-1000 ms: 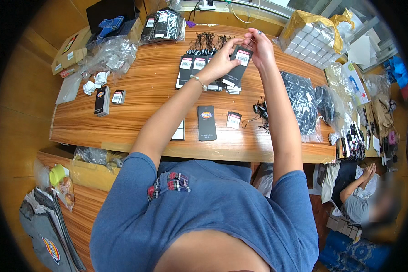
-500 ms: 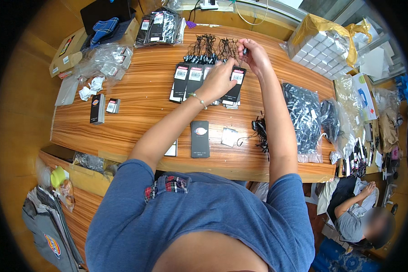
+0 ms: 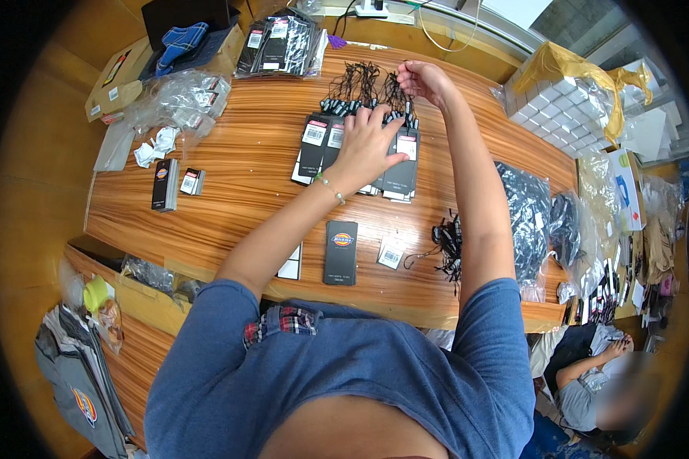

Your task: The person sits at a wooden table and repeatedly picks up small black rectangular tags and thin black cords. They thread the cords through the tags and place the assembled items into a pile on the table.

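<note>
Two hands over a row of black hang tags (image 3: 360,149) at table (image 3: 245,183) centre. Left hand (image 3: 364,145) spread flat, pressing the tags. Right hand (image 3: 421,80), at 1 o'clock from it, pinches the black strings (image 3: 364,84) at the tags' top.

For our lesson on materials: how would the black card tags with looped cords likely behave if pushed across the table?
The tags look flat and thin, so probably light and apt to slide. Their cords look floppy and may tangle. The left hand pressing them suggests they shift easily.
</note>
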`<action>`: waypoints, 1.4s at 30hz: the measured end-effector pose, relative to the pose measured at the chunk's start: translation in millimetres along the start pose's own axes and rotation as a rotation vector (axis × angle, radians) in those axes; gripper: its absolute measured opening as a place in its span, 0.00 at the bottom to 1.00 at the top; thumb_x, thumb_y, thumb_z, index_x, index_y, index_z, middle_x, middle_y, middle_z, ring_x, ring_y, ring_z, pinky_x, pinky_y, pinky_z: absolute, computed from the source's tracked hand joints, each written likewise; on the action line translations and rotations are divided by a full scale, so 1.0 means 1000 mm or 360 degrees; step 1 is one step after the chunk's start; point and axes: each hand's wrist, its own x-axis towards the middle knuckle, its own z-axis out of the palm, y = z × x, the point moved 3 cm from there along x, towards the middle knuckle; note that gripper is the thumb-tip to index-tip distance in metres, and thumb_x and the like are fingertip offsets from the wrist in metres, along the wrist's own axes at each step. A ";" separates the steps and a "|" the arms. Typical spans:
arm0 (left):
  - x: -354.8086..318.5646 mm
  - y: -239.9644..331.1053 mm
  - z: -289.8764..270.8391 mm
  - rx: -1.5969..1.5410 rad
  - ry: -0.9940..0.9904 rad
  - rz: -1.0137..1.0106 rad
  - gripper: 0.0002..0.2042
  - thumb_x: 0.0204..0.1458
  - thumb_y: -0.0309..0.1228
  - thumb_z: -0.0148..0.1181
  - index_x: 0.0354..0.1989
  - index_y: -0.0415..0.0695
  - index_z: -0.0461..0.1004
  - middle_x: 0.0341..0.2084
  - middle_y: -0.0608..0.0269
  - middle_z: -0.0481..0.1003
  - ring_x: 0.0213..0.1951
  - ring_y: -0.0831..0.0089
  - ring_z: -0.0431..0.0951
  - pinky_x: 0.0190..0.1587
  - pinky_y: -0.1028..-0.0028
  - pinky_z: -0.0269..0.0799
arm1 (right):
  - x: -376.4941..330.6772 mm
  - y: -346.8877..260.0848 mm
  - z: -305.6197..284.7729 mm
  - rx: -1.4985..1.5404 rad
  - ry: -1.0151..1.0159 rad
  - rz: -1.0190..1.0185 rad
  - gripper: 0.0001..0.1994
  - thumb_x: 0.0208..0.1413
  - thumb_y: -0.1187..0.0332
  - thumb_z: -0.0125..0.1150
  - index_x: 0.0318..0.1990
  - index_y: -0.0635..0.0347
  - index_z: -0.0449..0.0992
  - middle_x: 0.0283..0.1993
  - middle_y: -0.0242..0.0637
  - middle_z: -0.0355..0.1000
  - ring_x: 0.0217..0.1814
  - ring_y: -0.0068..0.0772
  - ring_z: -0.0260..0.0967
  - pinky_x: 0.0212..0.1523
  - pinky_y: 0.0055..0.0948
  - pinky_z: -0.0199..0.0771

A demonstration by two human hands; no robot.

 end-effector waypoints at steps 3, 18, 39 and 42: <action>-0.008 0.006 -0.024 -0.0049 0.0094 -0.0030 0.27 0.41 0.44 0.62 0.50 0.48 0.67 0.48 0.58 0.62 0.48 0.60 0.60 0.50 0.61 0.55 | 0.012 0.006 -0.005 -0.0279 0.0094 0.0082 0.10 0.57 0.65 0.43 0.31 0.54 0.73 0.22 0.24 0.66 0.20 0.18 0.60 0.26 0.21 0.62; -0.151 -0.043 -0.117 -0.0160 0.0074 -0.0563 0.22 0.45 0.30 0.60 0.51 0.43 0.65 0.49 0.55 0.64 0.51 0.59 0.60 0.54 0.64 0.54 | -0.009 0.004 -0.022 -0.0458 0.0640 -0.0159 0.07 0.49 0.64 0.58 0.31 0.55 0.69 0.20 0.27 0.65 0.16 0.18 0.56 0.15 0.20 0.52; -0.147 -0.003 -0.056 -0.0006 -0.0509 -0.0020 0.30 0.27 0.49 0.68 0.38 0.42 0.70 0.41 0.62 0.68 0.49 0.63 0.60 0.49 0.65 0.52 | -0.304 0.116 0.089 -0.1633 0.0600 -0.0544 0.16 0.33 0.67 0.70 0.31 0.61 0.71 0.31 0.38 0.68 0.37 0.42 0.63 0.38 0.36 0.64; -0.148 0.003 -0.066 -0.0069 -0.0236 0.0071 0.25 0.34 0.42 0.68 0.39 0.41 0.68 0.35 0.62 0.70 0.40 0.69 0.67 0.44 0.68 0.59 | -0.301 0.123 0.084 -0.1109 0.0551 -0.0392 0.13 0.36 0.75 0.68 0.29 0.63 0.69 0.26 0.34 0.69 0.30 0.29 0.64 0.32 0.27 0.64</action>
